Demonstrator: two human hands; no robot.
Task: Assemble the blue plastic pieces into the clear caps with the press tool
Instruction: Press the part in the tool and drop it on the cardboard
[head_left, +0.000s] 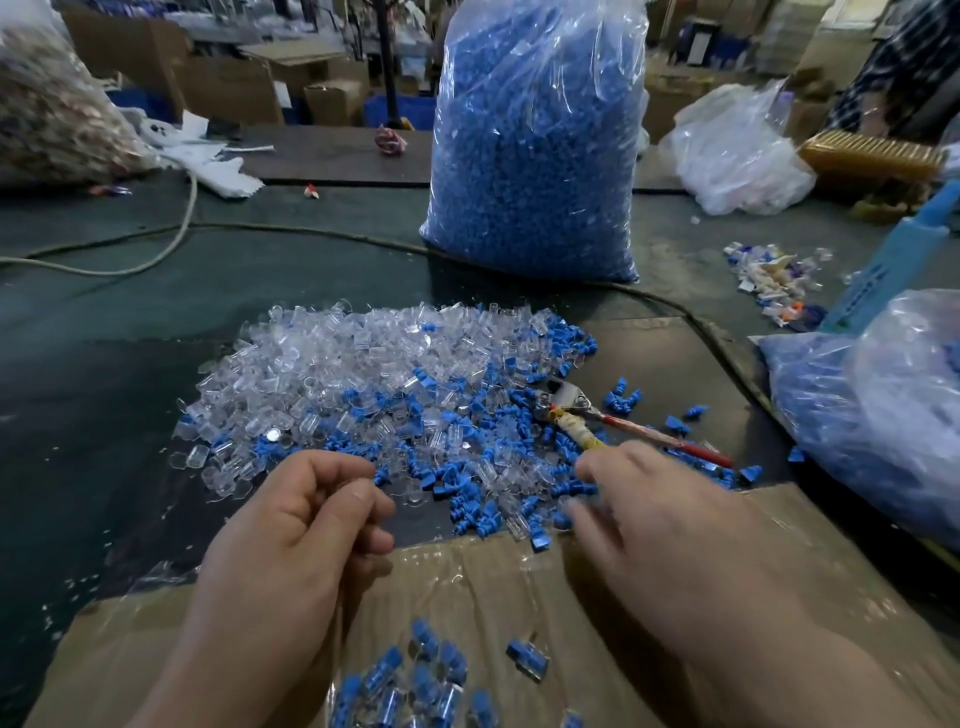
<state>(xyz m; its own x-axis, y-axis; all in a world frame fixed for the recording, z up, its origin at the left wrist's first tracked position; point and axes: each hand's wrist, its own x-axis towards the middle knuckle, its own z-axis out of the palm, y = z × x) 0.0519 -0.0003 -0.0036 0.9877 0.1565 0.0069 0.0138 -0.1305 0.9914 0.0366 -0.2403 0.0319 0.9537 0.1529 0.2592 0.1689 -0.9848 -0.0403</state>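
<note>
The press tool (569, 402) lay just beyond your right hand (675, 530), handles pointing back toward it; those fingers (589, 470) were loose over the blue pieces (467, 483). Your left hand (311, 519) curled, contents unclear.

We see a dark green table (104, 291). On it a heap of clear caps (332, 374) mixes with bright blue pieces (467, 483). At its right edge the press tool (597, 421) has a silver head, one red handle and one wrapped in yellowish tape. Near us lies brown cardboard (519, 587) under glossy clear tape, carrying finished caps (426, 670), clear with blue inside. The tall bag (535, 145) far off is clear and packed blue. The right bag (872, 405) shows blue too. The far-left bag (52, 114) looks mottled brown and pink. A cream cord (187, 208) crosses the green. Far right we see dark clothing (904, 52) with a pale speckled print.
</note>
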